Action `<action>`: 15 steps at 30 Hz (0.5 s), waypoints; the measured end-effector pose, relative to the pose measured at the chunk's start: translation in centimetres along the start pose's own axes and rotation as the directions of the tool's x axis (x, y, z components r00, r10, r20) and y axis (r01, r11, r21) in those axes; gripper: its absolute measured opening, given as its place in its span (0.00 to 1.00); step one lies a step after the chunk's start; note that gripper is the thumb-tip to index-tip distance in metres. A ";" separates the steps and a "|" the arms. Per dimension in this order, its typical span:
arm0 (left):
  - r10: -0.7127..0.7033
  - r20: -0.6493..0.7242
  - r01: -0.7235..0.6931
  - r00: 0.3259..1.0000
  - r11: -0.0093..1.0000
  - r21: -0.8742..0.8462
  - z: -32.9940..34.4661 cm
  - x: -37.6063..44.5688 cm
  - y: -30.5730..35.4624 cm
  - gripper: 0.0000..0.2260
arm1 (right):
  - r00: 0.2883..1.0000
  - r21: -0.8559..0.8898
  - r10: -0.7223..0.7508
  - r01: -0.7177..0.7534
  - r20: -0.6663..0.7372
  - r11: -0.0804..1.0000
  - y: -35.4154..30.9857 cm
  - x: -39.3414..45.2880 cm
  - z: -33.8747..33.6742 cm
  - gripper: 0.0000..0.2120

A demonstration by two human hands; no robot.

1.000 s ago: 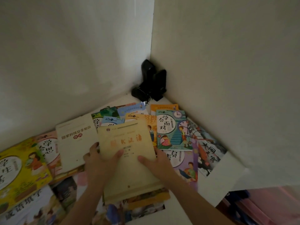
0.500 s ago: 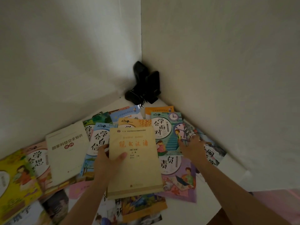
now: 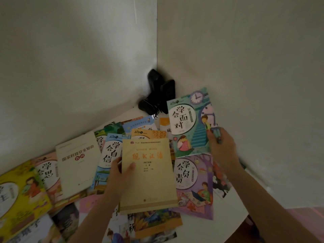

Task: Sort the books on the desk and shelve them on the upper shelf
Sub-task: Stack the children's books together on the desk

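Many flat books cover the white desk [image 3: 196, 227] in a wall corner. My left hand [image 3: 119, 174] grips a thick tan textbook [image 3: 149, 178] by its left edge, thumb on the cover, above the pile. My right hand [image 3: 221, 146] pinches the right edge of a teal picture book [image 3: 189, 123] with a clock on it and holds it lifted and tilted off the desk. A purple picture book [image 3: 194, 183] lies under it. A white book [image 3: 78, 163], a blue book [image 3: 110, 151] and a yellow book [image 3: 19, 193] lie to the left.
Black devices [image 3: 157, 93] with a cord stand in the corner where the two white walls meet. More picture books overlap at the near edge [image 3: 149, 223]. The desk's right edge drops off near a pink surface [image 3: 298, 216].
My right hand left the tan textbook, reached right to the teal book's edge and has lifted it off the pile. My left hand keeps hold of the tan textbook.
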State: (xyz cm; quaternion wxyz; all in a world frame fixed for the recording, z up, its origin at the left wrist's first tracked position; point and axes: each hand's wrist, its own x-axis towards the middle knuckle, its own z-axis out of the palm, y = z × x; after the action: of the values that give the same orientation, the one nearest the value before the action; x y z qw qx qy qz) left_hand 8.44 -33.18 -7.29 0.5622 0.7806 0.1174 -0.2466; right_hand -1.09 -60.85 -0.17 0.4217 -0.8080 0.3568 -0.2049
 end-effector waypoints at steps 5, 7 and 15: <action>-0.099 0.054 0.104 0.994 0.990 -0.100 0.2 -0.9 1.4 0.28 | 0.927 0.089 0.231 -0.267 0.295 0.960 1.0 -7.9 5.1 0.09; -0.016 0.010 0.016 1.000 1.000 -0.010 0.4 -1.4 1.8 0.17 | 0.872 0.034 0.313 -0.351 0.375 0.936 1.8 -10.9 7.8 0.08; 0.097 0.013 -0.098 0.995 0.968 0.231 0.5 -0.4 -0.1 0.45 | 0.938 -0.220 0.331 -0.304 0.100 0.927 7.7 -9.6 3.8 0.19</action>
State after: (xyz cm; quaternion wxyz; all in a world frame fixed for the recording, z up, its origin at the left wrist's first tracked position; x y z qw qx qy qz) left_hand 7.96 -33.57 -7.30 0.4789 0.8455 0.0489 -0.2313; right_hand -8.15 -54.59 -8.94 0.3888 -0.7899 0.4724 -0.0413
